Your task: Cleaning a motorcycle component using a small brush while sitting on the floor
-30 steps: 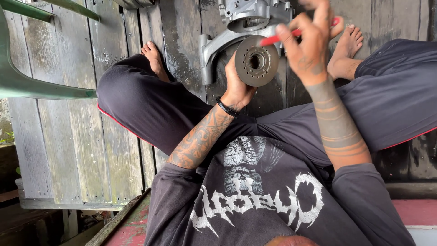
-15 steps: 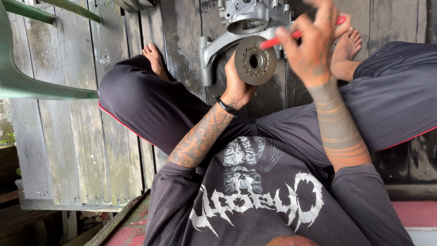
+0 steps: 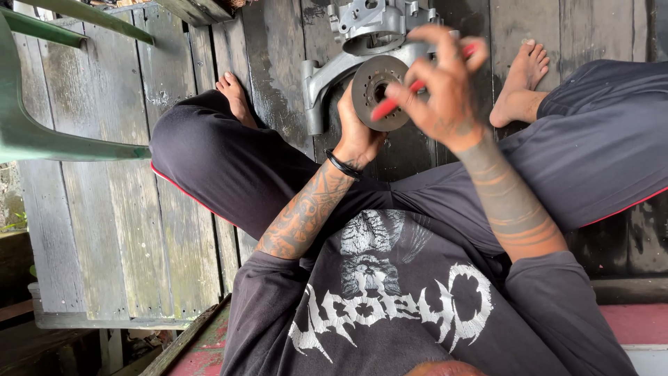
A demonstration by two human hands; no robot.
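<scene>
My left hand (image 3: 358, 132) grips a round rusty metal disc (image 3: 370, 83) with a centre hole and a ring of small holes, holding it upright by its lower edge above my lap. My right hand (image 3: 438, 90) is closed on a thin red-handled tool (image 3: 390, 104), blurred by motion, and lies across the disc's face on the right. The tool's red end points down and left over the disc's middle.
A grey cast metal engine housing (image 3: 362, 31) with a curved arm (image 3: 320, 76) lies on the dark wooden planks beyond the disc. My crossed legs in dark trousers and bare feet (image 3: 518, 80) flank it. A green plastic chair (image 3: 42, 132) stands at the left.
My right hand with the red tool has moved left and down, from above the disc's right edge onto its face. The disc has shifted slightly left.
</scene>
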